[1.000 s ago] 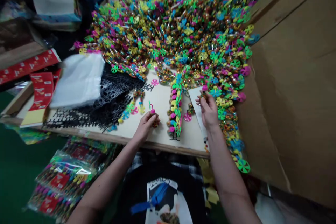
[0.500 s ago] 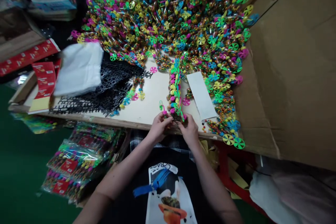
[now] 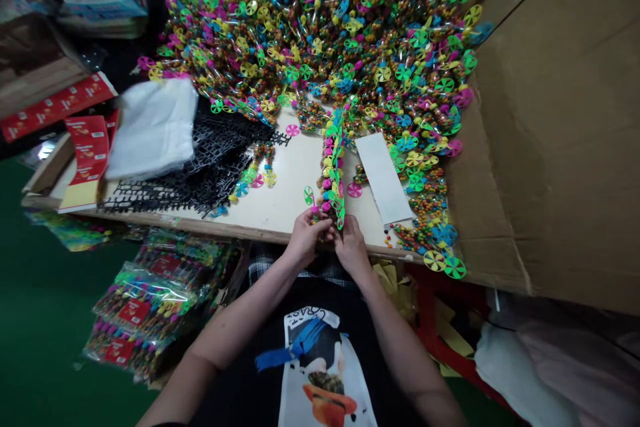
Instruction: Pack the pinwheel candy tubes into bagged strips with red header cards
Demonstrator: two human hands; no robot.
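Note:
A row of candy-filled toy tubes with coloured caps and pinwheels (image 3: 333, 163) lies on the table, running away from me. At its near end, my left hand (image 3: 305, 237) is closed on a candy tube with a pink cap and a green pinwheel (image 3: 309, 195). My right hand (image 3: 351, 247) is closed at the same end of the row, its fingertips close to the left ones; what they pinch is too small to make out. A white card strip (image 3: 384, 177) lies right of the row.
A large heap of candy tubes (image 3: 320, 27) covers the back. On the left are black netting (image 3: 200, 153), a white bag stack (image 3: 153, 127) and red labels (image 3: 89, 147). Packed bags (image 3: 135, 310) sit below the table; a cardboard box (image 3: 550, 133) stands on the right.
My right hand has moved slightly left, closer to my left hand. The near end of the row shows pinwheels and caps shifted a little. The view has tilted slightly.

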